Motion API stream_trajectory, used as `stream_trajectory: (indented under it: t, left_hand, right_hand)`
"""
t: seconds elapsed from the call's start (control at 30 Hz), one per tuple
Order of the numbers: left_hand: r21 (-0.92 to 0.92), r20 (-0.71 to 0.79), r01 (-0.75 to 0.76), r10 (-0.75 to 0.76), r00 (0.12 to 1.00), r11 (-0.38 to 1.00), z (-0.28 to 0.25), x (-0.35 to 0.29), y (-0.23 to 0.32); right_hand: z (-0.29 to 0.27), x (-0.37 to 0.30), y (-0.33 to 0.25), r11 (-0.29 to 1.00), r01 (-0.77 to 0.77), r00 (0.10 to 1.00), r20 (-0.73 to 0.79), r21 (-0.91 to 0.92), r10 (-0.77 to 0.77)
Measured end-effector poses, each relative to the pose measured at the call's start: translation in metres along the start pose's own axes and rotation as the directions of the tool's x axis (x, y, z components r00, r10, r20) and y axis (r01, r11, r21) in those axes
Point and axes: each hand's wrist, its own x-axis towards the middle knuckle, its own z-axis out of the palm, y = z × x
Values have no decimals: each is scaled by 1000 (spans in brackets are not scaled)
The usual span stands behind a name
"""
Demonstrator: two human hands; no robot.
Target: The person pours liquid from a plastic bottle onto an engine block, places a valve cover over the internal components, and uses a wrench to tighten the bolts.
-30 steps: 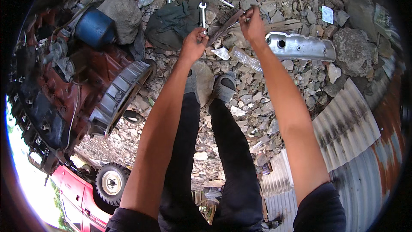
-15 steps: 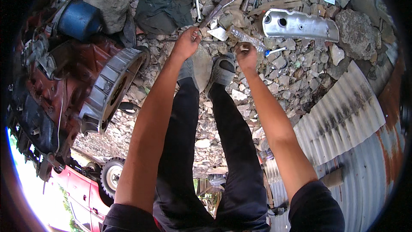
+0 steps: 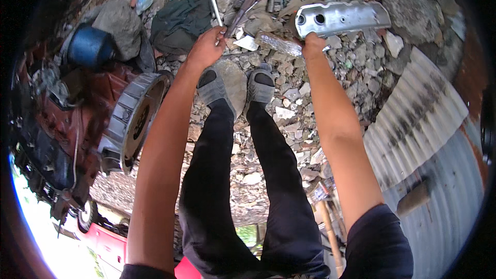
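My left hand [image 3: 208,47] is held over the stones just below a dark cloth [image 3: 181,20]. Its fingers are curled together, and whatever is between them is too small to make out. The open-end wrench [image 3: 214,7] lies just beyond those fingers. Out to the right, my right hand [image 3: 313,45] reaches down at the lower edge of a silver engine valve cover [image 3: 356,18], beside a clear plastic bottle [image 3: 279,43]. The back of that hand hides its fingers. A small pale tip of a thin object shows at its right side.
At left stands a large rusty engine block [image 3: 77,119] with a round grey housing [image 3: 124,124]; a blue bucket-shaped part [image 3: 92,45] is behind it. Long-handled tools [image 3: 253,5] lie at the far side. Corrugated sheets [image 3: 418,124] cover the right. Stones surround my feet.
My right hand has moved from left of the blue-tipped thin object to the valve cover's lower edge, now mostly covering that object. The view has shifted, and my left hand stays curled.
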Motion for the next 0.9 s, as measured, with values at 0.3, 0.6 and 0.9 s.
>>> stream_trajectory:
  t: [0.3,0.6,0.9]
  left_hand:
    - [220,107,-158,137,985,963,-76,-65,137]
    - [57,91,-82,77,993,995,-110,-160,278]
    - [-107,-598,-84,3,802,991,-128,-253,362]
  right_hand:
    - [-109,-131,-108,931,-221,923,370,292,103]
    - [-201,-250,-133,975,-187,922,365,123,131]
    - [-336,-482,-286,997,-34,685,725,-69,74]
